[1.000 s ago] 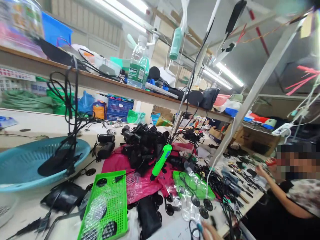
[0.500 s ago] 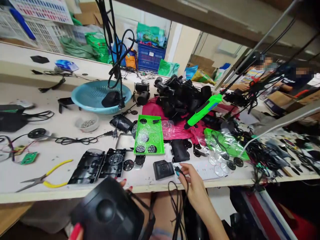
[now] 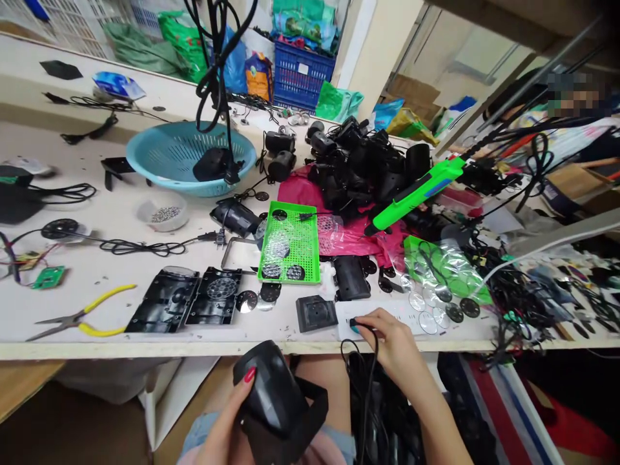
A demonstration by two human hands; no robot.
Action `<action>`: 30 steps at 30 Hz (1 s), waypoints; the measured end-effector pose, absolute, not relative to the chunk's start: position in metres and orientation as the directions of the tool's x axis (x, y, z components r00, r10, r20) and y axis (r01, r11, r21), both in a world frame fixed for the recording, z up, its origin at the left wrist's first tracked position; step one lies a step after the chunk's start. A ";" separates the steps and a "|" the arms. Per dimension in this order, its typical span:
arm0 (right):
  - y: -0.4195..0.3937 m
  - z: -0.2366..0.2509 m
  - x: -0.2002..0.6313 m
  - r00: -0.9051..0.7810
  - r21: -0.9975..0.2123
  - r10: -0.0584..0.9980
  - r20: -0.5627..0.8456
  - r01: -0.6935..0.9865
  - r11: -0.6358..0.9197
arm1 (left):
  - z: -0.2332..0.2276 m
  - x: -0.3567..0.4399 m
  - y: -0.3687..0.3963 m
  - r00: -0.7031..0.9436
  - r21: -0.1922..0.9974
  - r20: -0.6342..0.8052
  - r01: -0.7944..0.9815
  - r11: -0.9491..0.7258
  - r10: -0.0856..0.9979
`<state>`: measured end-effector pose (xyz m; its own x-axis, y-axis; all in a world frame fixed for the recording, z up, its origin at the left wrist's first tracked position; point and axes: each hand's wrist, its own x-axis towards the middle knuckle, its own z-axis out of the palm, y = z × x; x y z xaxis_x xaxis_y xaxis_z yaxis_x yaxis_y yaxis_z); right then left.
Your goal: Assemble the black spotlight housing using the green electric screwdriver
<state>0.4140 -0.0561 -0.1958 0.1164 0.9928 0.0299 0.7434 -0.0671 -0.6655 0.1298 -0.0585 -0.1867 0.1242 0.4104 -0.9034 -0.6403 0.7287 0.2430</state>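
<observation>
The left hand [image 3: 227, 426] is low, under the front edge of the table [image 3: 121, 342], over the lap. Its grip is wrapped around a round black lamp housing [image 3: 276, 394] with a black bracket on it. One finger lies on top of the housing.

The right hand [image 3: 394, 342] rests right at the table's front edge. Its grip is pinched narrow on a black plug [image 3: 358, 321]. The plug sits on a white power strip [image 3: 387, 320], and its black cord [image 3: 365, 387] hangs down past the edge toward the lap.

Just left of the plug is a small square black part [image 3: 316, 314]. Behind it lies a green tray [image 3: 290, 244] with round discs in it. Yellow pliers [image 3: 82, 316] lie near the front edge, far to the left, and there is bare table around them.

A blue basket [image 3: 169, 155] sits farther back. A green tool [image 3: 416, 192] hangs over a pile of black parts [image 3: 363, 168].

No writing can be read.
</observation>
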 end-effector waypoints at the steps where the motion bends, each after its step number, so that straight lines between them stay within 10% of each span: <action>1: -0.051 -0.193 0.412 0.088 -0.637 0.996 -0.009 0.767 -0.074 | -0.181 0.130 -0.058 0.126 0.235 -0.911 -0.622 0.747 0.392; 13: -0.023 -0.190 0.407 0.031 -0.502 0.991 -0.128 0.860 -0.092 | -0.188 0.121 -0.072 0.060 0.233 -0.921 -0.706 0.669 0.384; 21: -0.045 -0.193 0.412 0.028 -0.673 0.989 -0.147 0.730 -0.121 | -0.209 0.110 -0.085 0.012 0.222 -0.935 -0.760 0.611 0.355; 26: -0.038 -0.189 0.442 0.177 -0.840 0.901 -0.397 0.325 -0.434 | -0.222 0.106 -0.095 0.067 0.211 -0.893 -0.811 0.545 0.444; 30: -0.014 -0.204 0.450 0.275 -0.685 0.857 -0.435 0.518 -0.513 | -0.228 0.107 -0.102 0.131 0.149 -0.896 -0.811 0.565 0.424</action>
<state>0.4505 -0.0145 -0.2042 0.2746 0.8574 -0.4352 0.5175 -0.5133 -0.6846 0.1068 -0.1023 -0.2278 0.1310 0.4242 -0.8960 -0.8112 0.5655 0.1491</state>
